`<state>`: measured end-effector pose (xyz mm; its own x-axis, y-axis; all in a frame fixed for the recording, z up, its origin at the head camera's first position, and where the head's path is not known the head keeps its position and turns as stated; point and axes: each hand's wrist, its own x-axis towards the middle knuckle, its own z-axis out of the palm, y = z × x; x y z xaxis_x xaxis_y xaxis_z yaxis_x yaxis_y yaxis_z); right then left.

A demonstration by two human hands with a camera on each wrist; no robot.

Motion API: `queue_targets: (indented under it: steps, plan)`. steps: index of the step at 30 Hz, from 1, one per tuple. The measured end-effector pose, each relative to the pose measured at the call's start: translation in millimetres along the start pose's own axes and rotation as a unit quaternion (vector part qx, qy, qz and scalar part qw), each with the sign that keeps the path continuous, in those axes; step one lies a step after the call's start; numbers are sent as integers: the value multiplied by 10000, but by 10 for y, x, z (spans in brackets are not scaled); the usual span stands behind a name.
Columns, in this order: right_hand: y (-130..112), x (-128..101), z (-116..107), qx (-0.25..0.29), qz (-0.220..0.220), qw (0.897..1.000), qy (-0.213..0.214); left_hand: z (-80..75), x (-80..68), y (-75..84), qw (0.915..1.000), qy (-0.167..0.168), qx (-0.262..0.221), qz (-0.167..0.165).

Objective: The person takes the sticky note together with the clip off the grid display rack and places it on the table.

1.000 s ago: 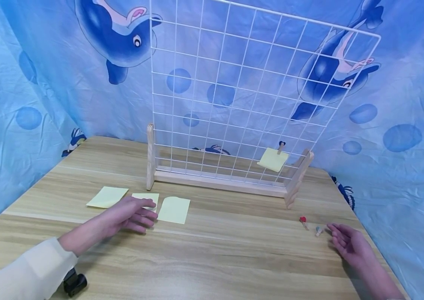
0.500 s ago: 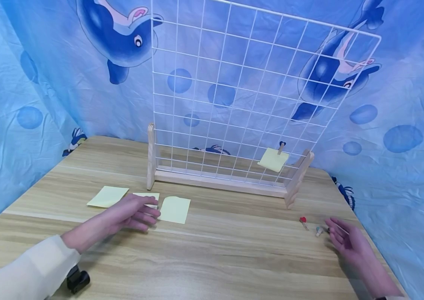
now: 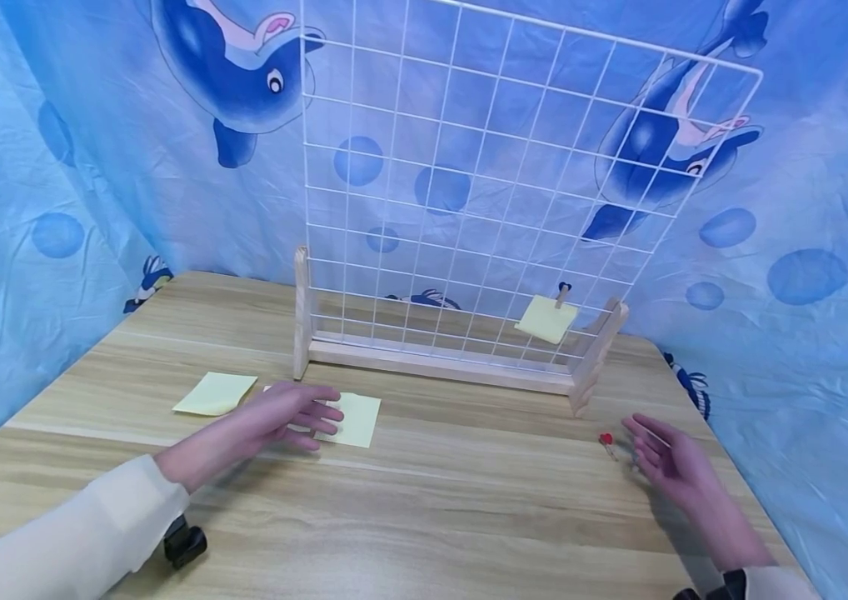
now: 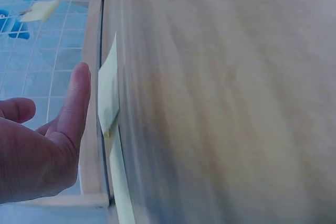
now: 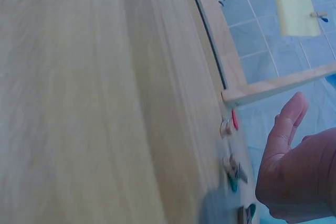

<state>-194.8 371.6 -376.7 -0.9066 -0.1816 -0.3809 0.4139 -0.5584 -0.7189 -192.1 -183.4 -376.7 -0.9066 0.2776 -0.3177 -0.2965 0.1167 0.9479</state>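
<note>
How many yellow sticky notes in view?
4: one clipped low on the wire grid, three on the table: left note, right note, middle note mostly under the left hand.

Two bare hands on show, no gloves, no rings that can be made out. Behind the left grip (image 3: 285, 414) runs a long cream sleeve (image 3: 72, 542), soft and loosely creased, ending in a plain cuff, with a small black device (image 3: 184, 543) slung under that cuff. Behind the right grip (image 3: 670, 468), just a sliver of matching cream cuff (image 3: 780, 583) and a dark strap (image 3: 724, 586) beside it.
</note>
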Motion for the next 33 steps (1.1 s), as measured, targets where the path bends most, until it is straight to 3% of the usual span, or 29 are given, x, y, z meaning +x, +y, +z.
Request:
queue_targets:
  steps: [8, 14, 23, 33]
  plan:
    - [16, 68, 185, -144, -68, 9999, -58, 187, 158, 135, 9994, -224, 226, 112]
    - [2, 111, 318, -72, -32, 9999, -82, 328, 291, 215, 9990, -342, 117, 257]
    - [-99, 121, 503, -10, -276, 9983, -511, 559, 501, 329, 9974, -566, 32, 439]
    - [-165, 157, 655, 15, -378, 9978, -552, 823, 775, 504, 9956, -754, -11, 550]
